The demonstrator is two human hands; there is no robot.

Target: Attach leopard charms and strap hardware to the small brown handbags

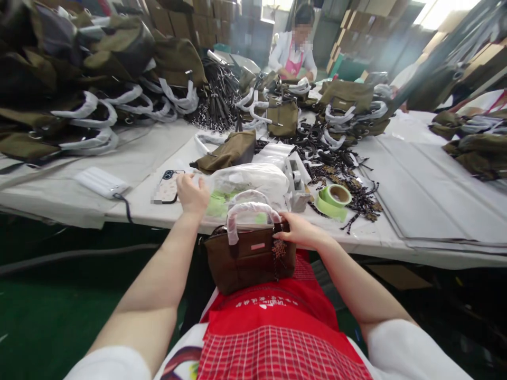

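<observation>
1. We count two hands: left hand, right hand.
2. We have one dark brown bag with two wrapped handles.
3. We see one phone, one green tape roll, one white rectangular device.
4. We spot one pink-aproned co-worker.
5. Piled bags overlap; we cannot count them.

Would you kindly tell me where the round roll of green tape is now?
In the head view, the green tape roll lies right of centre on the white-covered table, beyond the right hand, beside tangled black cords.

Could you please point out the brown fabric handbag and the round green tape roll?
Brown fabric handbag (247, 263): head view, on its front panel.
Round green tape roll (333, 205): head view, green tape surface.
</observation>
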